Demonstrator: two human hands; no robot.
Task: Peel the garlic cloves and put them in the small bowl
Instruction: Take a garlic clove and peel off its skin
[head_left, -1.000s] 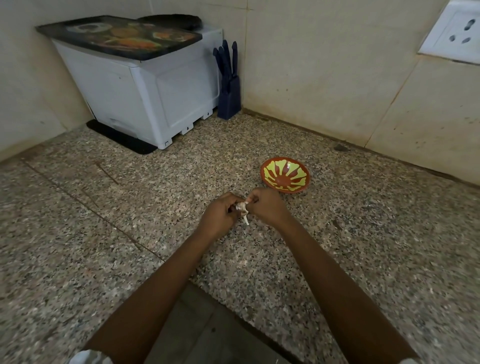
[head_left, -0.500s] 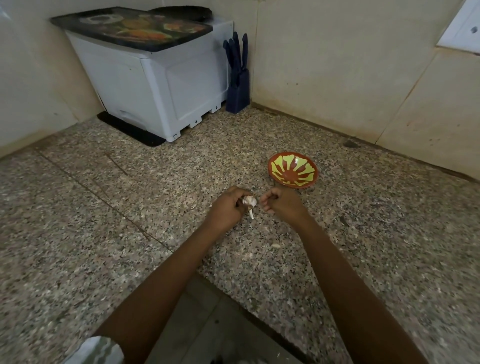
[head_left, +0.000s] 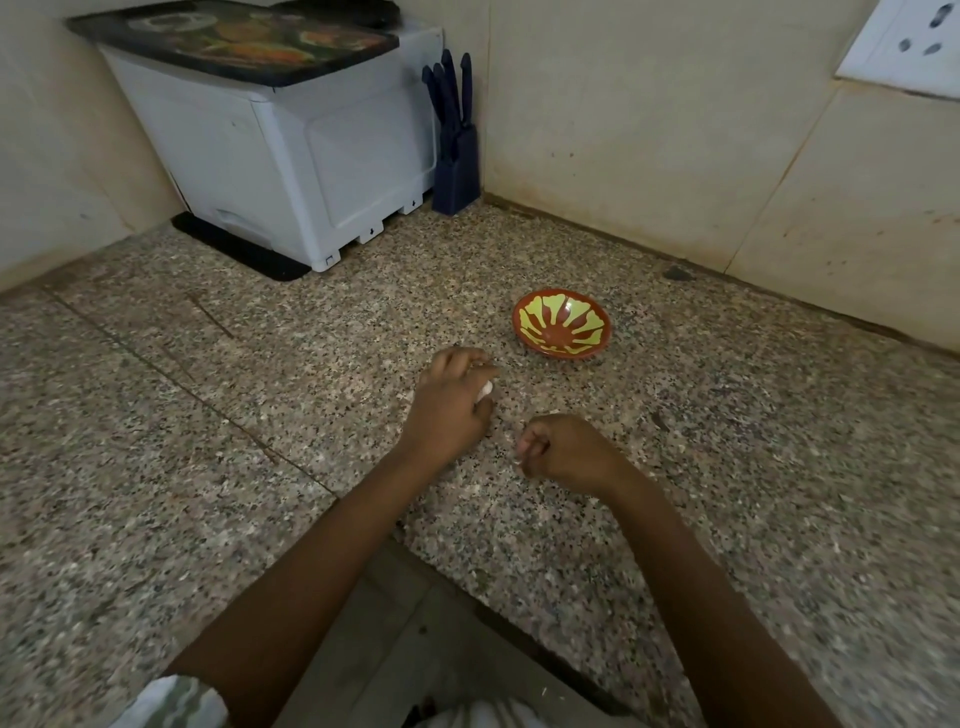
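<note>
My left hand (head_left: 449, 402) grips a white garlic bulb (head_left: 486, 389) just above the speckled granite counter (head_left: 260, 415); only a small part of the garlic shows past the fingers. My right hand (head_left: 569, 449) is lower and to the right, apart from the left, with its fingers curled. It pinches a small white fleck of garlic skin (head_left: 518, 458) at its fingertips. The small red-and-yellow bowl (head_left: 563, 323) stands behind both hands, and nothing shows inside it.
A white appliance (head_left: 291, 150) with a dark patterned top stands in the back left corner, and a blue knife block (head_left: 454, 150) is beside it. Tiled walls close the back and right. The counter edge (head_left: 519, 618) cuts in near my body.
My hands were together on the garlic, then came apart. The right hand pulled down and right, away from the bulb. The left hand stays on the bulb and has turned palm down.
</note>
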